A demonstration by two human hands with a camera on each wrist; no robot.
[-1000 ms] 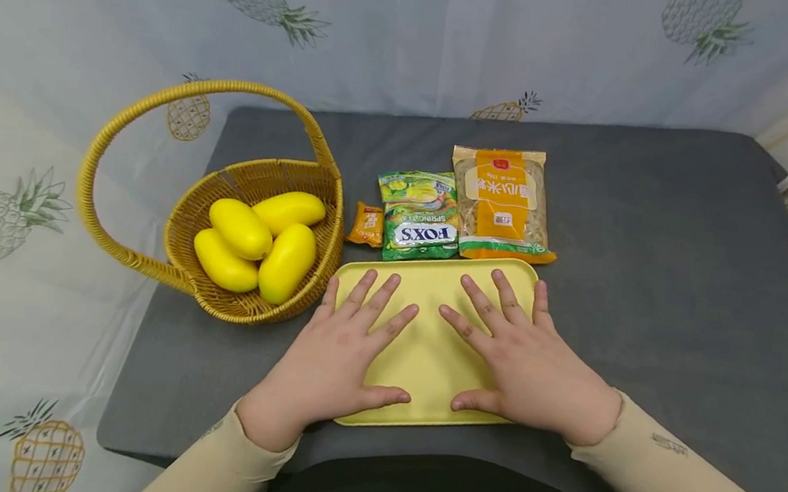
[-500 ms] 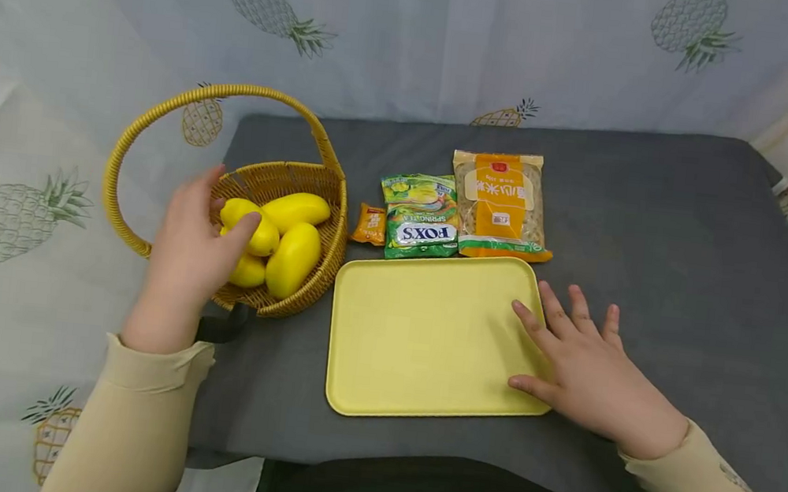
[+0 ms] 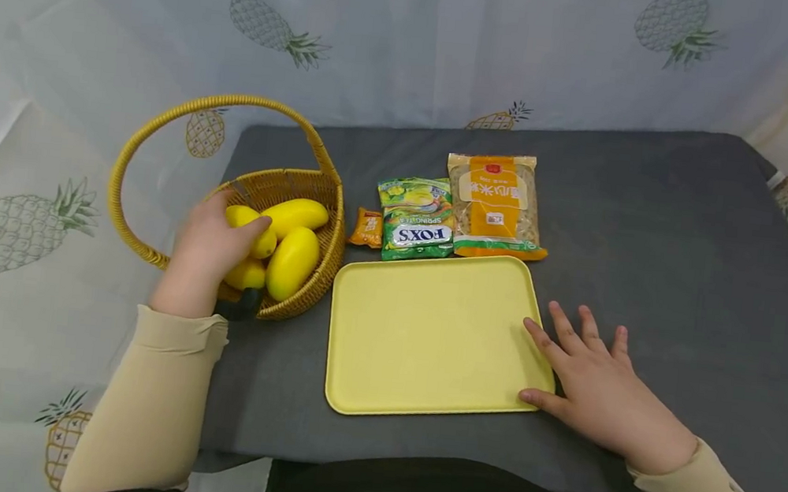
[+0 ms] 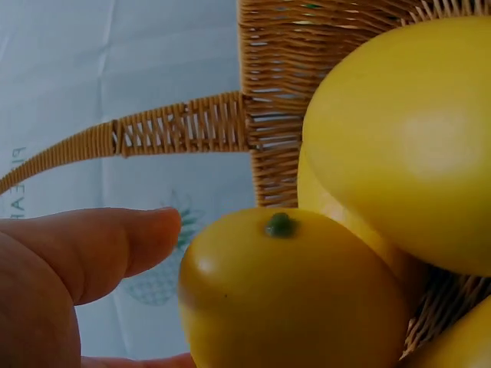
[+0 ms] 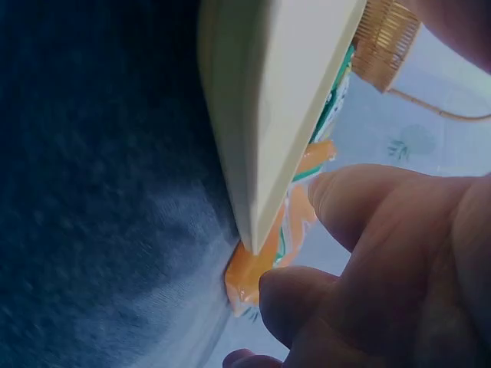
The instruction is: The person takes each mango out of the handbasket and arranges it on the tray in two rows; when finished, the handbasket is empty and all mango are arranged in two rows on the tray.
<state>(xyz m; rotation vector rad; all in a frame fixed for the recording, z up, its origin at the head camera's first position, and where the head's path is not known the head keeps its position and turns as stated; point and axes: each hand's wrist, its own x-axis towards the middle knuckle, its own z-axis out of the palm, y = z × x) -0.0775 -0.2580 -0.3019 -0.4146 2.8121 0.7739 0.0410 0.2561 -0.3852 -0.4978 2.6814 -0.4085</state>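
A woven yellow basket (image 3: 317,191) with a tall handle stands at the table's left and holds several yellow mangoes. My left hand (image 3: 232,222) reaches into it, thumb and fingers curled round the nearest mango (image 3: 264,243). The left wrist view shows that mango (image 4: 291,299) close up beside one finger (image 4: 92,245) and the basket's wall (image 4: 284,69). An empty yellow tray (image 3: 428,336) lies in front of me. My right hand (image 3: 592,368) rests flat on the grey table against the tray's right edge, thumb at its near corner. In the right wrist view its fingers (image 5: 383,215) lie by the tray's rim (image 5: 268,100).
Three snack packets lie in a row behind the tray: a small orange sachet (image 3: 367,228), a green Fox's bag (image 3: 416,220) and a larger orange packet (image 3: 494,206). The grey table (image 3: 686,250) extends right. A pineapple-print cloth (image 3: 32,227) hangs around it.
Both hands left the tray's surface. The left one moved to the basket and closed round a mango. The right one slid off to the tray's right edge.
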